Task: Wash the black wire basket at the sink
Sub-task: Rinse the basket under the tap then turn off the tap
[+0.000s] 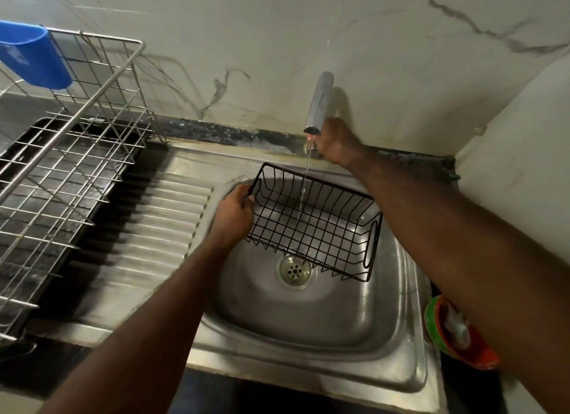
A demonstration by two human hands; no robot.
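Over the bowl of the steel sink [311, 324], seen from the head camera, the black wire basket [314, 225] is held above the basin with its open top tilted toward the camera. Its far long side is raised and its near lower edge hangs just above the drain [294, 270]. The left hand [235, 215] grips the basket at its left short end, fingers curled round the top rim wire with the thumb on the near side. That end lies over the edge where the ribbed drainboard [160, 225] meets the bowl. The basket's right end, with its looped handle, hangs free below the right forearm and does not touch it.

The right hand [335, 142] is up at the back of the sink, well apart from the basket, set against the base of the tap [319, 102]. Its back faces the camera and its fingers are hidden behind the spout, so I cannot tell whether it grasps anything. A thin stream of water [305, 179] runs from the spout, passes the far rim and lands inside the basket near its middle.

To the left, a metal wire dish rack [77, 142] stands on a dark tray, with a blue plastic holder [34, 56] hung on its far corner. At the right edge, partly under the right arm, sits an orange and green bowl [453, 336] with something white in it.
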